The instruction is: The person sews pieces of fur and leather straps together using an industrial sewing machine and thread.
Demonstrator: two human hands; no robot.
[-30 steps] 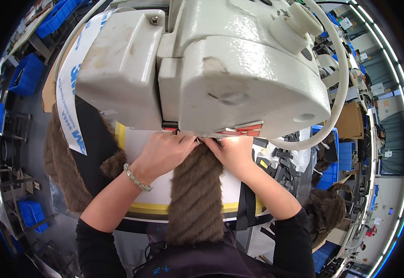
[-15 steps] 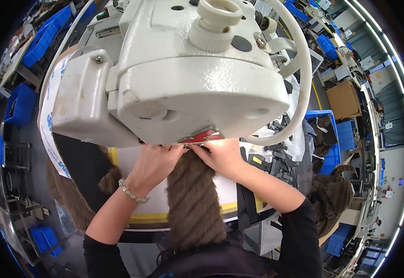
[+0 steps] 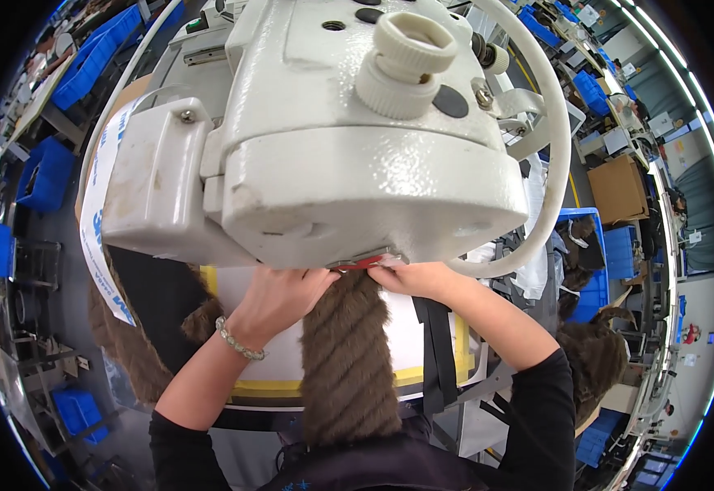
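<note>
Under white machine head (image 3: 365, 180), left hand (image 3: 287, 296), right hand (image 3: 414, 281) at brown fur strip (image 3: 349, 360); both part-hidden, whether pinching, cannot tell.

1. Machine head (image 3: 373, 180): above bench (image 3: 271, 366), overhanging far end of fur strip (image 3: 349, 360).
2. Fur strip: runs from beneath machine head back over the near edge of the bench.
3. Left hand (image 3: 285, 299), right hand (image 3: 413, 279): fingers at either side of strip's far end.
4. Straps (image 3: 437, 352): right of strip, across bench edge.
5. Fur piece (image 3: 132, 352): left of left forearm.
6. Bin (image 3: 592, 299): right of bench; fur bundle (image 3: 590, 358) on its near side.
</note>
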